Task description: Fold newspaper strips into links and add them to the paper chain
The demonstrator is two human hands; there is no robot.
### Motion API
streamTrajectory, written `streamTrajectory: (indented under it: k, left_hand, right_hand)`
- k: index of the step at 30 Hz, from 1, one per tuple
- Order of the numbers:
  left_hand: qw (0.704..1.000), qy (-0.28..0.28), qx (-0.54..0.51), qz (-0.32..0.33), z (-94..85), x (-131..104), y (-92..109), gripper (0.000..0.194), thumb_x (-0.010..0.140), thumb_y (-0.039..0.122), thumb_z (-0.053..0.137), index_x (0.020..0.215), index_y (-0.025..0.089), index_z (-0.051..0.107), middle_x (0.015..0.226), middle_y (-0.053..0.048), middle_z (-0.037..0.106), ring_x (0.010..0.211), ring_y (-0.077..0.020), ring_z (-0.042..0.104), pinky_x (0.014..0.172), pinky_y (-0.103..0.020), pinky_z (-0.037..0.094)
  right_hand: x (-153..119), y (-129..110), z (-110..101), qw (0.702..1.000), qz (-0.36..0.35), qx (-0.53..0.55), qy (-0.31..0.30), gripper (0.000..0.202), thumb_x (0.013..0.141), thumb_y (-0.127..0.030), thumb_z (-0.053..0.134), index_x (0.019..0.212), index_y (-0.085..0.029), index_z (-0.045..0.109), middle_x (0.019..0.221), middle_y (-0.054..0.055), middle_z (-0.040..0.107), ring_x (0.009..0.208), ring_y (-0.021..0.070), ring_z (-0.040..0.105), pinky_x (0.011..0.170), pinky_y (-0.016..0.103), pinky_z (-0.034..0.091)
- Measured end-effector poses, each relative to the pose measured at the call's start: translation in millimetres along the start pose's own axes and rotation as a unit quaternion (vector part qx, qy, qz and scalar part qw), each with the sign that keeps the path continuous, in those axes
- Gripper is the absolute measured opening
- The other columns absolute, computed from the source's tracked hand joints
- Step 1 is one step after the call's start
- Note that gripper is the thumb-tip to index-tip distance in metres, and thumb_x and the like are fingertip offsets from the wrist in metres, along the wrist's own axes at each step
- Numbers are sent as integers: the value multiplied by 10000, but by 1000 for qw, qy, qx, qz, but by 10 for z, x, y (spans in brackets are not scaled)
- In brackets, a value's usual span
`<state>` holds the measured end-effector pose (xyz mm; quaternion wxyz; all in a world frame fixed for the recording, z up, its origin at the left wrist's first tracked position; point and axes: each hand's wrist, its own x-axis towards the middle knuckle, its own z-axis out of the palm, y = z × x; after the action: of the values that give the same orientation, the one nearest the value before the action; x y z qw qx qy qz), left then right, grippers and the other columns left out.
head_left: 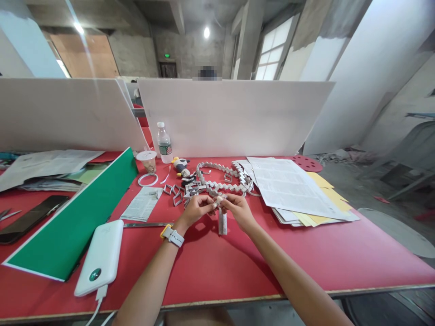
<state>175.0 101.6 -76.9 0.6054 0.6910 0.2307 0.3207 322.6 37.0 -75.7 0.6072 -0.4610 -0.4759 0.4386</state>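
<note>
Close together over the red table, my left hand [197, 210] and my right hand [239, 210] both pinch a small folded paper piece [218, 199] between thumbs and fingers. Its exact shape is partly covered by my fingertips. Just below it is a narrow printed paper strip [222, 222]; I cannot tell whether it joins the piece. Beyond my hands lies a zigzag chain of folded paper [220, 186], curved into a loop. Several loose folded paper links [176, 197] rest to the left of the chain, near my left hand.
Printed sheets [295, 190] are stacked at the right. Left are a newspaper piece [141, 206], a metal ruler [146, 225], a white power bank [102, 258] with cable, and a green panel [84, 217]. A bottle [164, 145], lidded cup [147, 160] and white board [231, 117] stand behind.
</note>
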Motion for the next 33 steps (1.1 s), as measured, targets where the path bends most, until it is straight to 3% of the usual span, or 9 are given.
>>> streamTrajectory:
  k: [4, 9, 16, 19, 23, 27, 30, 33]
  left_hand:
    - [1000, -2, -17, -8, 35, -3, 22, 336, 677, 444, 694, 617, 132, 586, 587, -3, 591, 565, -102, 561, 586, -239, 475]
    - [995, 80, -52, -24, 122, 24, -24, 386, 650, 493, 702, 780, 146, 595, 727, -27, 669, 615, -155, 657, 580, -269, 526]
    - [984, 140, -108, 0, 199, 61, -101, 476, 646, 418, 737, 900, 201, 397, 725, -4, 682, 680, -189, 693, 607, -271, 529]
    - [983, 142, -120, -2, 198, 61, -96, 483, 645, 408, 741, 910, 197, 397, 726, -12, 686, 694, -191, 693, 634, -281, 526]
    - [987, 134, -83, -12, 189, 55, -69, 407, 655, 412, 725, 879, 163, 493, 769, -40, 683, 741, -178, 679, 642, -264, 515]
    - [990, 125, -24, 53, 134, 50, -62, 383, 610, 343, 766, 835, 179, 504, 779, 0, 630, 760, -144, 644, 676, -251, 517]
    - [987, 118, 60, 86, 85, 40, -58, 308, 663, 337, 730, 807, 187, 503, 793, 10, 592, 712, -118, 617, 653, -242, 513]
    - [982, 128, 90, 101, 56, 31, -51, 339, 680, 357, 718, 884, 192, 504, 885, -13, 594, 710, -115, 612, 656, -248, 512]
  right_hand:
    - [-8, -33, 30, 998, -20, -33, 42, 320, 680, -468, 676, 542, -188, 603, 494, -18, 515, 482, 105, 429, 502, 254, 344]
    - [9, -32, 2, 997, -11, -2, 80, 252, 609, -437, 734, 617, -196, 660, 530, -20, 537, 507, 102, 409, 506, 247, 342]
    - [12, -36, 0, 993, 18, 76, 89, 208, 560, -354, 776, 588, -192, 649, 558, -24, 563, 514, 85, 401, 528, 247, 328]
    - [13, -38, 10, 991, 28, 100, 89, 207, 537, -335, 784, 570, -191, 638, 545, -32, 551, 508, 79, 392, 527, 245, 323]
    - [27, -33, -4, 989, 43, 113, 86, 221, 521, -349, 788, 573, -194, 639, 556, -25, 561, 517, 87, 413, 532, 253, 339]
    - [46, -39, -41, 987, 57, 131, 80, 235, 527, -371, 793, 609, -201, 652, 597, -13, 576, 542, 94, 446, 539, 250, 356]
    - [51, -40, -58, 986, 46, 128, 93, 238, 521, -381, 794, 604, -210, 651, 567, -26, 538, 521, 90, 421, 513, 246, 349]
    - [43, -36, -58, 992, 26, 89, 90, 227, 540, -388, 779, 600, -210, 653, 536, -27, 529, 499, 91, 407, 499, 250, 351]
